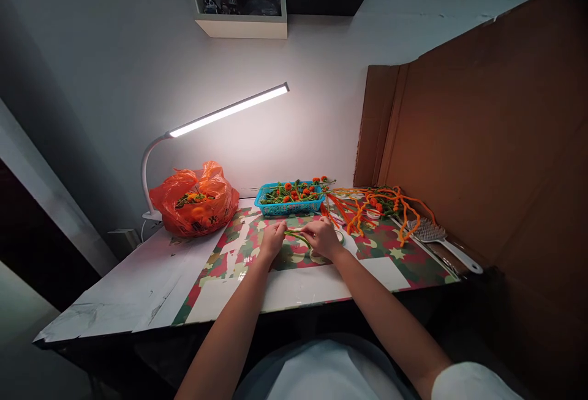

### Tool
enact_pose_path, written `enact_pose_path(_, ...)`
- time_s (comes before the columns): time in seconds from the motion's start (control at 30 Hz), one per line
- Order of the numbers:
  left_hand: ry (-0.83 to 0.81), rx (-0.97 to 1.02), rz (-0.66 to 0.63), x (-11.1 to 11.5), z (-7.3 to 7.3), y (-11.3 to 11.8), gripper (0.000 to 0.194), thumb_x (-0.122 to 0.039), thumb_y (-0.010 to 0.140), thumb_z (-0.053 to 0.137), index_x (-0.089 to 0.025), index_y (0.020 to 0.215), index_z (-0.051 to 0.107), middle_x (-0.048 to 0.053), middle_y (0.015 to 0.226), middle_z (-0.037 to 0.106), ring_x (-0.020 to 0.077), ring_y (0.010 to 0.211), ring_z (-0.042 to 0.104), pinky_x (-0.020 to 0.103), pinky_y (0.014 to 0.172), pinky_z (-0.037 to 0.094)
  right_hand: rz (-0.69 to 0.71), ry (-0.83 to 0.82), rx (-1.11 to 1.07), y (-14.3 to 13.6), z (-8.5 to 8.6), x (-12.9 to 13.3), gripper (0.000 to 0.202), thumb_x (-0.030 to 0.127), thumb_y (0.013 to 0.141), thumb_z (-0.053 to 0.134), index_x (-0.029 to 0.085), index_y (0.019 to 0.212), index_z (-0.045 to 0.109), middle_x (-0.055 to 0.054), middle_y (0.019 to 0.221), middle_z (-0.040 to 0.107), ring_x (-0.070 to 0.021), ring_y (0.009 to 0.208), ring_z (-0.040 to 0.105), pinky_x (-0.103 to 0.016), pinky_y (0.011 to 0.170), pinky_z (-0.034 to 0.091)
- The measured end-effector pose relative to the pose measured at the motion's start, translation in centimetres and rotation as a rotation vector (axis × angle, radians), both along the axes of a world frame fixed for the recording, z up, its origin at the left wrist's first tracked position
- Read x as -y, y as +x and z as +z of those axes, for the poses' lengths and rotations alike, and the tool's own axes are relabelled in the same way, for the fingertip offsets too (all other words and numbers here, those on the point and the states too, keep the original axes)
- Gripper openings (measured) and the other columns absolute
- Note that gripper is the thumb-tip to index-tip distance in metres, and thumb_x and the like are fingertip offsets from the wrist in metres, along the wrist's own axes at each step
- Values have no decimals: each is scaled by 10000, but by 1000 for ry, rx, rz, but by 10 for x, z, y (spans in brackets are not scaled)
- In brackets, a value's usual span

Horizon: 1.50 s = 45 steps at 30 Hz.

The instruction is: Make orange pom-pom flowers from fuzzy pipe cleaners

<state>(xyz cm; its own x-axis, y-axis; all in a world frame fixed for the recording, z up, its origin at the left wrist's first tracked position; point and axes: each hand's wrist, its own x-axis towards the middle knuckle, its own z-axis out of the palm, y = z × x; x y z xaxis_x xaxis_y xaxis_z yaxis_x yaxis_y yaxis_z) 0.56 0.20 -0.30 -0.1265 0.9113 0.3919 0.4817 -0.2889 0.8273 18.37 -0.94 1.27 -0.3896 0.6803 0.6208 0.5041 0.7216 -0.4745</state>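
Observation:
A thin green stem (299,237) stretches between my two hands, low over the front middle of the table. My left hand (274,238) is closed around its left end. The fingers of my right hand (323,238) pinch it farther right, and a piece of the stem bends down beneath them. Whether it is a real stem or a fuzzy wire cannot be made out. Just beyond my hands stands a blue basket (289,209) of green-stemmed orange flowers (298,190). Beside my right hand, a roll of tape (340,236) lies partly hidden.
An orange plastic bag (215,213) with flowers stands left, near a lit desk lamp (229,109). Orange fuzzy strands (356,219) spread right of the basket. A white hairbrush (452,250) lies by the cardboard wall (478,143). Shelves (248,27) hang above the patterned table cover (220,259).

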Motion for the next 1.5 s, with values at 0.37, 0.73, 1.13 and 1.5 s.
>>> enact_pose_path(0.37, 13, -265, -35, 8, 6, -1, 372, -432, 785, 345, -205, 509, 445, -9, 489, 434, 149, 507, 417, 259, 513, 271, 199, -274, -244, -2, -2, 1, 262, 415, 797, 599, 191, 724, 713, -28, 623, 664, -153, 596, 587, -249, 578, 424)
enact_pose_path(0.73, -108, -57, -161, 3, 3, -2, 399, -493, 772, 379, -182, 586, 545, -7, 524, 482, 142, 509, 423, 256, 508, 303, 238, -441, -479, -2, 4, 0, 357, 525, 645, 704, 177, 619, 633, -15, 582, 621, -148, 569, 579, -270, 565, 461)
enact_pose_path(1.13, -183, 281, -217, 3, 2, 8, 371, -534, 764, 434, -210, 585, 426, -65, 410, 324, 84, 351, 265, 228, 392, 199, -49, -327, -611, -4, -5, -11, 261, 439, 705, 635, 182, 750, 626, -34, 711, 644, -149, 621, 563, -262, 576, 457)
enact_pose_path(1.5, -197, 382, -199, 8, 9, 8, 379, -538, 756, 474, -204, 588, 416, -76, 382, 329, 70, 312, 265, 208, 356, 210, 132, -440, -557, -10, -8, -8, 216, 368, 693, 615, 187, 803, 656, -15, 679, 632, -142, 603, 555, -259, 561, 438)
